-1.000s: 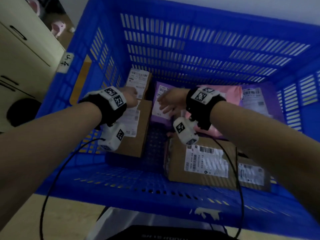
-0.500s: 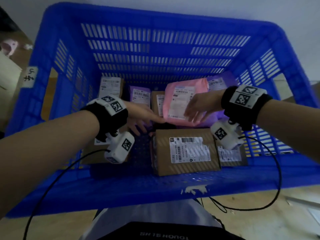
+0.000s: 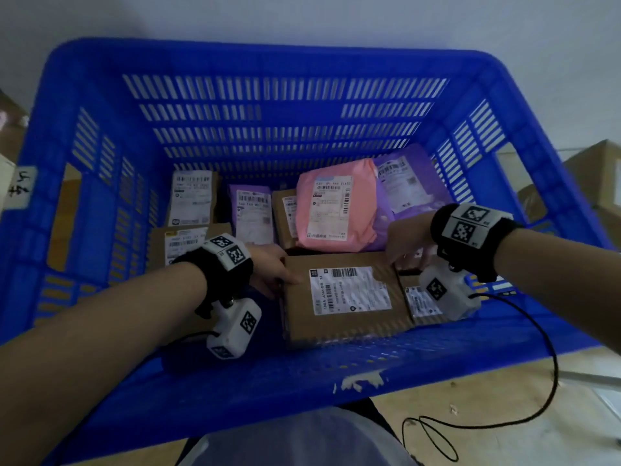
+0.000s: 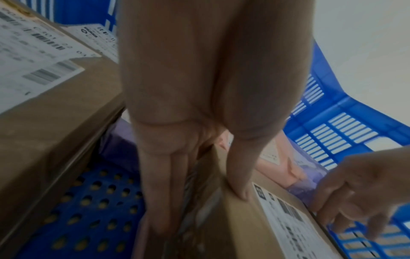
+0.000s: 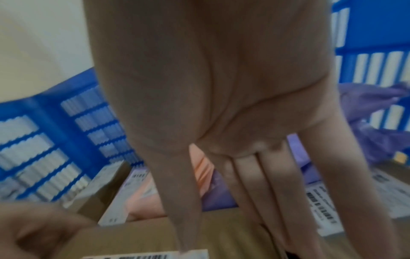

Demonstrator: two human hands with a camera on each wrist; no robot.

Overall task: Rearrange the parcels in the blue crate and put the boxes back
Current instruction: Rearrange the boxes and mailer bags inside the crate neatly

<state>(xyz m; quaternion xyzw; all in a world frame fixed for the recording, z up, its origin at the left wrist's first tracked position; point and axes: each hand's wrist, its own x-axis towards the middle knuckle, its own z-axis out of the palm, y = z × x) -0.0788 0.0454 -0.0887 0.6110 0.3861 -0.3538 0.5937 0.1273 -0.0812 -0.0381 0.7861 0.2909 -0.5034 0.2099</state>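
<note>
In the blue crate (image 3: 84,105), a labelled brown box (image 3: 342,297) lies near the front wall. The left hand (image 3: 268,267) grasps its left edge, thumb on top and fingers (image 4: 164,192) down the side. The right hand (image 3: 405,240) grasps its far right corner, thumb on top, beside a pink parcel (image 3: 336,203) and purple parcels (image 3: 406,183).

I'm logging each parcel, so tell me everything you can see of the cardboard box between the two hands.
The cardboard box is brown and flat, lying near the front wall of the blue crate, with a white barcoded shipping label on top. The left hand grips its left edge, thumb on top, fingers down the side; the right hand holds its far right corner. A pink parcel lies behind.
</note>
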